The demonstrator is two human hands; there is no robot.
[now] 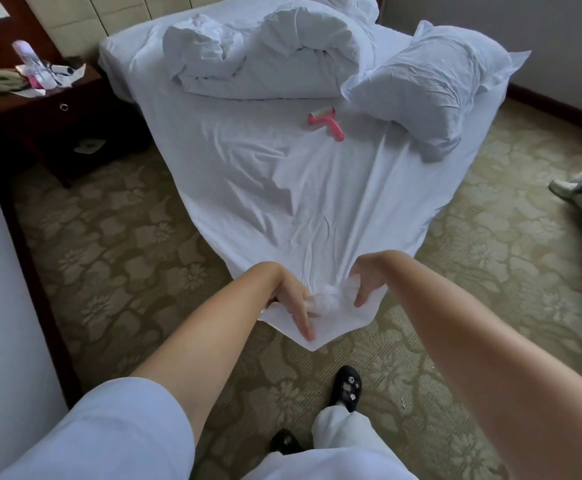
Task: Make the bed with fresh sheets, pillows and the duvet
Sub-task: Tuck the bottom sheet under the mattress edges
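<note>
A white sheet (282,188) covers the bed, wrinkled, its near corner hanging over the mattress corner in front of me. My left hand (294,303) holds the sheet's corner, fingers pointing down along the cloth. My right hand (365,284) grips a bunched wad of the same corner from the right. A crumpled white duvet (268,53) lies heaped near the headboard. A white pillow (431,81) sits on the bed's right side.
A pink lint roller (326,124) lies on the sheet mid-bed. A dark wooden nightstand (50,109) with clutter stands left of the bed. Another person's shoe (566,190) shows at the right edge. Patterned carpet surrounds the bed; my black shoes (348,388) stand below.
</note>
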